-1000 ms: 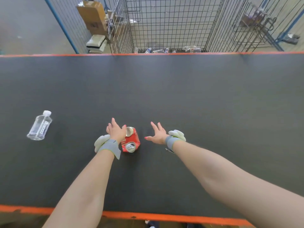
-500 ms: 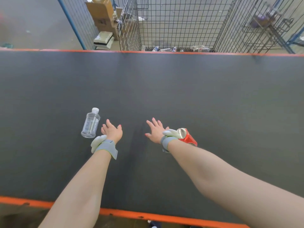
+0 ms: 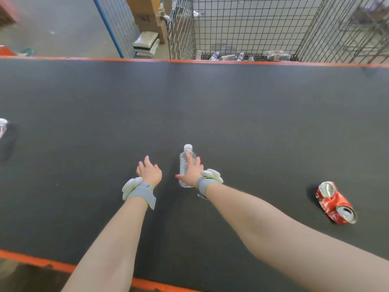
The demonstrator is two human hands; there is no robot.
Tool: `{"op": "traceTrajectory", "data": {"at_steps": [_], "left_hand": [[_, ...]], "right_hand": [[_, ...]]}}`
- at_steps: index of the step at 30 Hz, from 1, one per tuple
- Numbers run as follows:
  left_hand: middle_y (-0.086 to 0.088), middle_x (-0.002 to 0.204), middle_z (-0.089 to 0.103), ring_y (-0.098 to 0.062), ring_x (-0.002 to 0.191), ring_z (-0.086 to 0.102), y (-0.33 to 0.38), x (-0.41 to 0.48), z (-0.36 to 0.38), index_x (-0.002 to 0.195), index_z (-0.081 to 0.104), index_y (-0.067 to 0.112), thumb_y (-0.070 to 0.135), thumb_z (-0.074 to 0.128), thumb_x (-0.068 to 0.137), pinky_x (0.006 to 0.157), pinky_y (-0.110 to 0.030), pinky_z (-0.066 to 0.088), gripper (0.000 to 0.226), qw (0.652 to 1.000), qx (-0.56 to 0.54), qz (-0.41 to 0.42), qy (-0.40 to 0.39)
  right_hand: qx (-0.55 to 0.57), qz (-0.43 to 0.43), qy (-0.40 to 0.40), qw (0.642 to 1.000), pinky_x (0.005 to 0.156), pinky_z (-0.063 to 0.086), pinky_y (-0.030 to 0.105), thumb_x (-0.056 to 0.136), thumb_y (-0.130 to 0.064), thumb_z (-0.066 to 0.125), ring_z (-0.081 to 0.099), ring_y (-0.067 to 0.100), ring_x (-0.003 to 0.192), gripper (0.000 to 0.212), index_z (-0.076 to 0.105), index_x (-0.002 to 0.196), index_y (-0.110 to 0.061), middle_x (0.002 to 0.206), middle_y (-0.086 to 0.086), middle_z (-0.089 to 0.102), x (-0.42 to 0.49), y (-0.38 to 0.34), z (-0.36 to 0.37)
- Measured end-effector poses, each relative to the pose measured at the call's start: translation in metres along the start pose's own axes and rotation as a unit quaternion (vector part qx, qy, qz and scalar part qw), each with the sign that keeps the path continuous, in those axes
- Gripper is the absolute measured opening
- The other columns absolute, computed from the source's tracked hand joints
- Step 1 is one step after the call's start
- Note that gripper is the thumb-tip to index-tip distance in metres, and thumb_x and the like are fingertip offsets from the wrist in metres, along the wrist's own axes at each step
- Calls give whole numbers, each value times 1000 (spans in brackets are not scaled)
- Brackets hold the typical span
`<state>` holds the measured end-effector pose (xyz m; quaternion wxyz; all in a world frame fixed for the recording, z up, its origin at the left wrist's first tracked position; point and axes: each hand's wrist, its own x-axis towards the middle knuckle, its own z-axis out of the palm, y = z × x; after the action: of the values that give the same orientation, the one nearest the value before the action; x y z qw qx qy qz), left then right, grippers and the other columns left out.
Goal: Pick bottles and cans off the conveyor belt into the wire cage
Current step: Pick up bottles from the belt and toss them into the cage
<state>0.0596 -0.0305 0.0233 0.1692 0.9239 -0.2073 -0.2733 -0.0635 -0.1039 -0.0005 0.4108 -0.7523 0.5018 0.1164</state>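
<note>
A clear plastic bottle (image 3: 184,165) with a white cap lies on the dark conveyor belt (image 3: 231,114), cap pointing away from me. My right hand (image 3: 191,171) rests over its right side with the fingers stretched out and apart, not closed around it. My left hand (image 3: 149,172) hovers open just left of the bottle and holds nothing. A crushed red can (image 3: 334,202) lies on the belt far to the right, beyond my right forearm. The wire cage (image 3: 242,28) stands behind the belt's far edge, with several bottles (image 3: 240,56) on its floor.
Another bottle (image 3: 2,127) shows at the belt's left edge, cut off by the frame. Orange strips (image 3: 189,61) run along the belt's far and near edges. Cardboard boxes (image 3: 147,15) and a blue-framed mesh fence (image 3: 117,28) stand left of the cage.
The can and the clear bottle have travelled right along the belt: the can from my left hand to far right, the bottle to under my right hand. A new bottle appeared at left.
</note>
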Motion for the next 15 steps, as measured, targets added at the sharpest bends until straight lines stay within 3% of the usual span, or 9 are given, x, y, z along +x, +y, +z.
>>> {"op": "traceTrajectory", "data": {"at_steps": [4, 9, 15], "left_hand": [[-11, 159, 5, -29, 146, 1, 35, 12, 15, 153, 10, 17, 21, 31, 102, 117, -47, 11, 55, 999, 2, 13, -29], [-11, 159, 6, -28, 146, 1, 105, 37, 28, 152, 10, 16, 21, 31, 102, 117, -45, 10, 56, 998, -13, 51, -38], [-10, 158, 10, -27, 146, 3, 195, 85, 38, 152, 9, 12, 23, 34, 102, 118, -44, 10, 58, 995, -44, 77, -39]], "right_hand": [[15, 40, 82, 996, 94, 38, 43, 85, -20, 60, 40, 37, 117, 95, -5, 149, -43, 144, 13, 19, 19, 21, -30], [186, 99, 134, 968, 107, 32, 44, 87, -34, 57, 41, 39, 124, 91, -7, 152, -32, 138, 15, 26, 67, 28, -119], [266, 66, 249, 929, 115, 22, 48, 81, -66, 45, 24, 38, 142, 93, -1, 153, -30, 156, 13, 21, 171, -15, -338]]}}
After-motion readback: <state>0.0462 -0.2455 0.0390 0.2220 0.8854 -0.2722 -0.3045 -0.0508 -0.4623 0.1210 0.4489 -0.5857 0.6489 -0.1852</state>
